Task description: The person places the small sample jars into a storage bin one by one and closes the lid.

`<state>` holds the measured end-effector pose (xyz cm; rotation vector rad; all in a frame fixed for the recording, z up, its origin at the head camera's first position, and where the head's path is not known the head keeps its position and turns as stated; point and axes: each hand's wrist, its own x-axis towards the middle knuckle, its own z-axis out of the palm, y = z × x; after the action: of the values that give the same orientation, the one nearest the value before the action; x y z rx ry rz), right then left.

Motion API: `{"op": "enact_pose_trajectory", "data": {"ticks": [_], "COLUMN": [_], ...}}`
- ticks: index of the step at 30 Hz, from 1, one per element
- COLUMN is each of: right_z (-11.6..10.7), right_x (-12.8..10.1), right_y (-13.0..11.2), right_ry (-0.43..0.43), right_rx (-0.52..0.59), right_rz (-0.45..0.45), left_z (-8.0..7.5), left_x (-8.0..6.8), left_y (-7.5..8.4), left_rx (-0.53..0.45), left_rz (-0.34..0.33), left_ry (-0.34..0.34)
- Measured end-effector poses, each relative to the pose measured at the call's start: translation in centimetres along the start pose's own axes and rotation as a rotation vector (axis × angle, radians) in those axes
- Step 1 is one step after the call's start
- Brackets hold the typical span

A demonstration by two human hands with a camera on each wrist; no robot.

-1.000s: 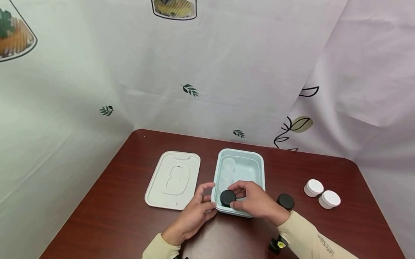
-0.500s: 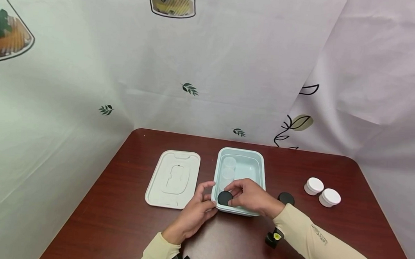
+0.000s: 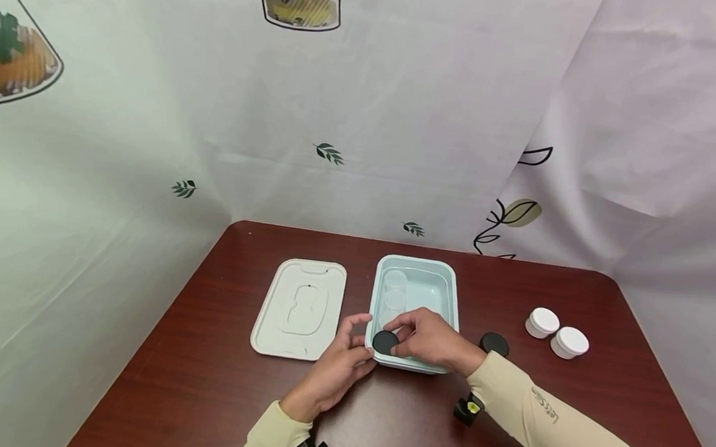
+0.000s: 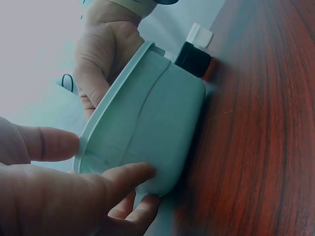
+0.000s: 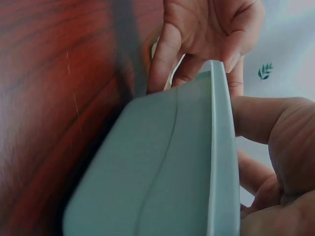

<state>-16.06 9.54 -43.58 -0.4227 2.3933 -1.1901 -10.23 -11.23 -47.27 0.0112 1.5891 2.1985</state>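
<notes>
- Our right hand (image 3: 431, 339) pinches a small black-lidded jar (image 3: 385, 341) between thumb and fingers, at the near left corner inside the pale green box (image 3: 446, 282). Whether the jar already rests on the box floor we cannot tell.
- Our left hand (image 3: 341, 364) steadies the box from outside: the thumb lies on the near left rim and the fingers curl against the wall below it, as the left wrist view shows (image 4: 74, 191).
- The box sits in the middle of the dark red table (image 3: 205, 350). Two clear cups (image 3: 394, 289) stand along its left wall, just beyond the jar.
- We judge the jar light and stiff, with a smooth lid that could slip; holding it round the lid's edge, as now, looks the safest grip.
- The box looks like thin plastic, light enough to slide, so bracing its rim and wall seems sensible.
- The box's lid (image 3: 300, 308) lies flat on the table just left of it.
- Another black-lidded jar (image 3: 494, 343) stands right of the box, and two white-lidded jars (image 3: 555, 332) stand side by side further right.
</notes>
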Motion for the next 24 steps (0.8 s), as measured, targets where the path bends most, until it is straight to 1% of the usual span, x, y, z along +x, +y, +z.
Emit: {"op": "enact_pose_trajectory", "data": {"ticks": [7, 16, 24], "right_z": [-0.23, -0.32, -0.22], "right_x": [0.14, 0.12, 0.26], "right_y": [-0.02, 0.13, 0.16], "right_ry": [-0.023, -0.028, -0.054], "right_rx": [-0.078, -0.121, -0.128], "right_rz": [-0.057, -0.064, -0.086], "left_z": [-0.04, -0.03, -0.11], "left_x": [-0.04, 0.03, -0.02], "left_y": [0.08, 0.0, -0.03], "left_rx": [0.001, 0.0, 0.004], "left_rz": [-0.004, -0.006, -0.005], "left_ry": [0.005, 0.003, -0.004]}}
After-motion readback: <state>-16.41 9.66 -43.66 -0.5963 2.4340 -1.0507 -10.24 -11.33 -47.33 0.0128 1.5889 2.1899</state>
